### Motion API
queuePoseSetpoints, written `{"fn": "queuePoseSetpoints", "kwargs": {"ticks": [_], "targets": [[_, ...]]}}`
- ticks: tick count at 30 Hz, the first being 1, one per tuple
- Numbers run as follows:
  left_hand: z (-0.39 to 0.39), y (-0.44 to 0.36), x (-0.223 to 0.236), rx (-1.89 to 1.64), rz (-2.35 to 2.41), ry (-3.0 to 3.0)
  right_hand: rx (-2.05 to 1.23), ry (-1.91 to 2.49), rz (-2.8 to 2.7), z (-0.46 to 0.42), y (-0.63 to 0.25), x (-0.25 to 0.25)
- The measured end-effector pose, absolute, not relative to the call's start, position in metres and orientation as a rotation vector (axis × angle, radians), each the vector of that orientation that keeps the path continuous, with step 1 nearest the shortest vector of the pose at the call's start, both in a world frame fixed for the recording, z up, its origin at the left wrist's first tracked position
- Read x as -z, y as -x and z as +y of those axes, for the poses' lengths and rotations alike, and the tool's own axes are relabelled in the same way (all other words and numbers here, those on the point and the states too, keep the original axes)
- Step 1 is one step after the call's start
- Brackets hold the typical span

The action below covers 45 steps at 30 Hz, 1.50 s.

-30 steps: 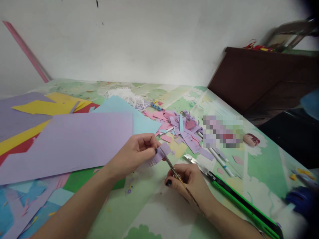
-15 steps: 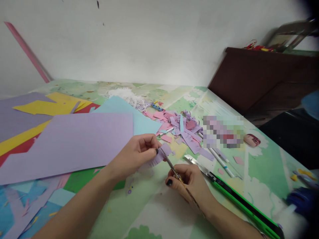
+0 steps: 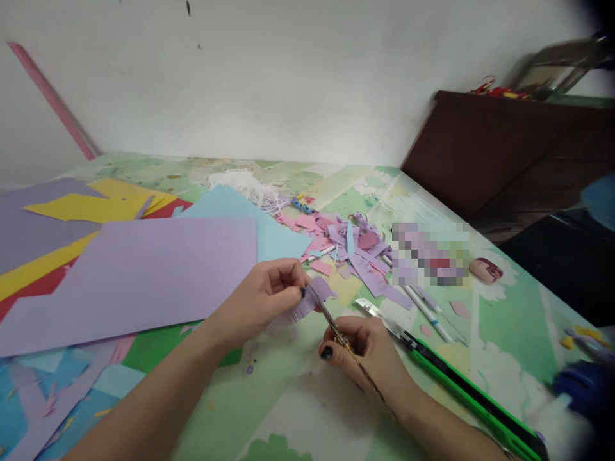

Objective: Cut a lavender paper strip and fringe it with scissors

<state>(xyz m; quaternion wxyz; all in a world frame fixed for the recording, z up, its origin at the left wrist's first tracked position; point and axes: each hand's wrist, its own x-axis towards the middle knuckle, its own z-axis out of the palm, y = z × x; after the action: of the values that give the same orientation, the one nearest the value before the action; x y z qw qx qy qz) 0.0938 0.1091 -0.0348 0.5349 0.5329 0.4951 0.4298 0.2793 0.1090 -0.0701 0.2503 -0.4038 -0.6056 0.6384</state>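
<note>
Between thumb and fingers, my left hand [image 3: 269, 291] pinches a small strip of purple paper [image 3: 323, 288] whose lower edge is cut into a fine fringe. My right hand [image 3: 368, 355] is closed around a pair of scissors [image 3: 331, 320], its blades pointing up and left. The blade tips lie at the strip, just right of my left fingertips. Most of the scissors' handle is hidden by my right hand. To the right of that hand, a green utility knife [image 3: 461, 384] lies on the table with its blade out.
A large purple paper sheet [image 3: 182, 275] lies left, over yellow, red and light blue sheets [image 3: 230, 208]. Pink and purple scraps [image 3: 365, 256] are heaped beyond my hands, near white string [image 3: 245, 189]. White pens [image 3: 427, 314] lie right. A dark brown cabinet [image 3: 500, 153] stands beyond the table's right edge.
Almost nothing differs. The purple strip and the scissor blades have shifted only very slightly; both hands keep their places and their holds.
</note>
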Motion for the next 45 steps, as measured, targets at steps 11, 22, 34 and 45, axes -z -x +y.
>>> {"fn": "queuePoseSetpoints", "kwargs": {"ticks": [11, 22, 34, 45], "targets": [[0.1086, -0.0938, 0.0341, -1.024, 1.188, -1.258, -1.694, 1.130, -1.681, 0.1101, -0.2786, 0.0712], [0.1082, -0.0928, 0.0349, -1.005, 1.184, -1.264, -1.662, 1.177, -1.730, 0.1099, -0.2789, 0.0715], [0.1082, -0.0919, 0.0356, -0.999, 1.175, -1.266, -1.654, 1.189, -1.731, 0.1100, -0.2777, 0.0692], [0.1086, -0.0919, 0.0355, -1.007, 1.179, -1.259, -1.713, 1.110, -1.698, 0.1096, -0.2793, 0.0708]]}}
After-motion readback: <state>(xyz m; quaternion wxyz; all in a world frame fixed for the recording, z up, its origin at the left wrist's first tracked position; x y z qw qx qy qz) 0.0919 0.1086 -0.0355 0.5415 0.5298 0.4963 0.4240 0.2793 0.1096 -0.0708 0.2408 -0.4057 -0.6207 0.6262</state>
